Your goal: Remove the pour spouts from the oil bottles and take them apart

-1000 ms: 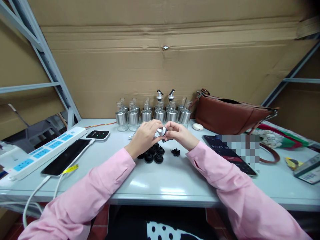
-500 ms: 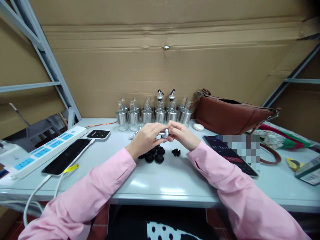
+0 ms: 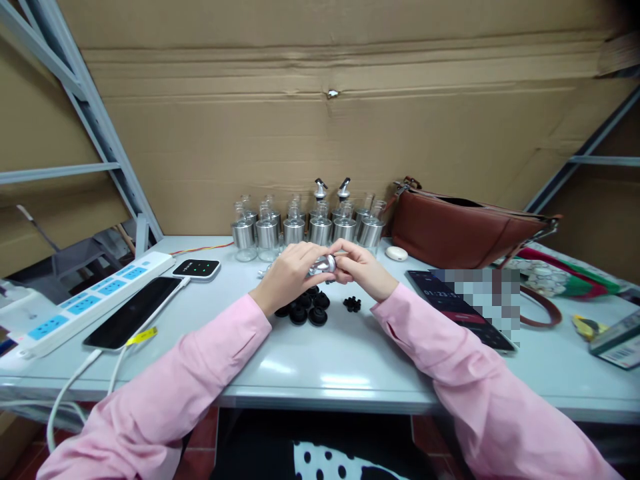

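Above the middle of the table, my left hand [image 3: 294,270] is closed around a shiny silver bottle pourer [image 3: 323,265], part of which its fingers cover. My right hand [image 3: 361,267] pinches the right end of that same piece with thumb and fingertips, so the two hands nearly meet. Just below them lie several round black caps [image 3: 305,308], partly hidden by the left hand. To their right rests a small cluster of black toothed pieces [image 3: 353,305]. Another silver part [image 3: 263,273] shows beside the left hand's far side.
Several glass bottles with steel sleeves [image 3: 294,233] stand in rows at the back, two topped with pourers [image 3: 320,189]. On the left are a power strip [image 3: 105,293], a phone [image 3: 135,313] and a black-and-white device [image 3: 197,269]. A brown bag [image 3: 450,230] and a tablet-like screen [image 3: 460,310] are on the right.
More of the silver bottle pourer's body shows between my hands, and its right end is turned a little. Both hands have shifted only slightly.
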Demonstrator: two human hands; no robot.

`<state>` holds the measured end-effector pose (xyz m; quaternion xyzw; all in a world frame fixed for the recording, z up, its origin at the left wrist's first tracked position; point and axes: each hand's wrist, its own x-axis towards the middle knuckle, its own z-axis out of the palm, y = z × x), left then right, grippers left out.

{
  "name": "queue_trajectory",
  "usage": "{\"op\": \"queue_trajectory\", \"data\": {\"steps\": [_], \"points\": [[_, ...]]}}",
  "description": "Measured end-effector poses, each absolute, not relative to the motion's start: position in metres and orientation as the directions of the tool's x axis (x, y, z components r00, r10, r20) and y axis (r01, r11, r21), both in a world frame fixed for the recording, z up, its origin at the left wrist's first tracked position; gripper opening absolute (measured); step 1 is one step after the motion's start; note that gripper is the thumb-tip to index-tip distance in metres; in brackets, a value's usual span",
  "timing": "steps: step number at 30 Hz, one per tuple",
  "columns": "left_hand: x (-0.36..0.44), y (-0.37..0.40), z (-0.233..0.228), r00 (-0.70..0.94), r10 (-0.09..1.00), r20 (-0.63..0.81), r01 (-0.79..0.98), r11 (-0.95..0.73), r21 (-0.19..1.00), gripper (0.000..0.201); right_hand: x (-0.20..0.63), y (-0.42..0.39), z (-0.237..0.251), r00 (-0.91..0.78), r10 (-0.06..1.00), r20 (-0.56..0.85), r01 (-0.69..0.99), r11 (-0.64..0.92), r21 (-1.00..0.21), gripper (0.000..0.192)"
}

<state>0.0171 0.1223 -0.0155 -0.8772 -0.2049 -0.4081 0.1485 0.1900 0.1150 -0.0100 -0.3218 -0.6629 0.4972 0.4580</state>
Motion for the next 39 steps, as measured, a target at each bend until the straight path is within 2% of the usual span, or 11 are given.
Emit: {"op": "queue_trajectory", "data": {"steps": [4,9,16,24,28,30,33,39], "points": [[0.017,0.120,-0.013,0.584,0.270,0.765,0.571,-0.807,-0.151,0.034,0.189,0.114,-0.009,-0.314,0.906,0.283,-0.039,0.286,-0.958,0.018],[0.016,0.120,-0.013,0.597,0.322,0.734,0.610,-0.778,-0.154,0.037,0.187,0.111,-0.006,-0.292,0.934,0.205,-0.093,0.186,-0.978,0.016],[0.017,0.119,-0.011,0.565,0.363,0.741,0.636,-0.764,-0.110,0.037,0.187,0.113,-0.006,-0.302,0.930,0.212,-0.160,0.169,-0.972,0.034],[-0.001,0.132,0.001,0.690,0.281,0.667,0.553,-0.800,-0.234,0.045,0.187,0.110,-0.004,-0.287,0.931,0.225,-0.208,0.168,-0.963,0.044],[-0.005,0.133,0.009,0.718,0.283,0.635,0.561,-0.777,-0.288,0.050,0.184,0.109,-0.006,-0.339,0.918,0.206,-0.211,0.139,-0.968,0.044],[-0.006,0.133,0.014,0.720,0.315,0.618,0.560,-0.790,-0.249,0.051,0.181,0.109,-0.006,-0.346,0.905,0.248,-0.220,0.179,-0.959,0.042],[-0.010,0.134,0.020,0.702,0.399,0.591,0.568,-0.813,-0.125,0.052,0.174,0.107,-0.007,-0.298,0.888,0.350,-0.205,0.298,-0.932,0.039],[-0.017,0.136,0.024,0.700,0.499,0.511,0.574,-0.819,0.013,0.057,0.167,0.103,-0.012,-0.192,0.819,0.540,-0.013,0.549,-0.836,0.028]]}}
